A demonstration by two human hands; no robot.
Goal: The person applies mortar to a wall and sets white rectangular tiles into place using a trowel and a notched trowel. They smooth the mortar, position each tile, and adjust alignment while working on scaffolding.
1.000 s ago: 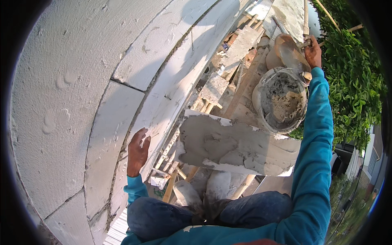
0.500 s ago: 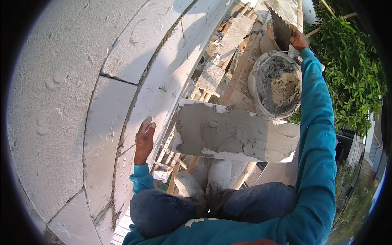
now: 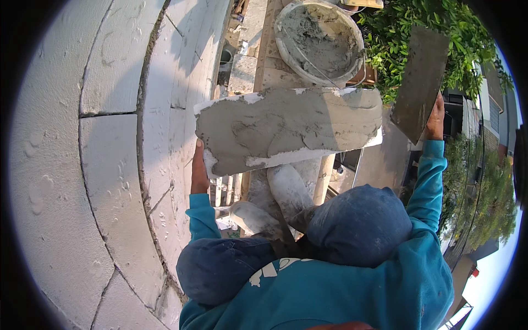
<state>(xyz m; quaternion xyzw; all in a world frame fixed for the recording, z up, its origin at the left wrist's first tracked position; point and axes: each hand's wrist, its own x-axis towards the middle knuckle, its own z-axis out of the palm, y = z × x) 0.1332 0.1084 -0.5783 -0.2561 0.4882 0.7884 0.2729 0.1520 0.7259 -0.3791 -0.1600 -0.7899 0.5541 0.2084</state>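
A long white masonry block (image 3: 287, 159) lies crosswise above my boots, its upper face spread with wet grey mortar (image 3: 291, 124). My left hand (image 3: 199, 169) grips the block's left end, the thumb against its edge and the other fingers mostly hidden. Out to the right, beyond the block's other end, my right hand (image 3: 435, 118) holds a flat rectangular trowel (image 3: 422, 80) by its far side, the blade tilted up and stained grey. A round bucket (image 3: 360, 50) of grey mortar stands behind the block, its wire handle hanging over the front.
A wall of pale blocks (image 3: 110, 165) with mortar joints runs along my left. Below me are planks and bamboo poles (image 3: 225, 190), where my dusty boots (image 3: 289, 187) rest. Leafy branches (image 3: 385, 33) crowd the far right. A small yellowish container (image 3: 363, 3) sits beyond the bucket.
My right hand has swung the trowel from beyond the bucket toward me and right. My left hand has come onto the block's left end. The view has shifted, and the bucket's contents look smoother.
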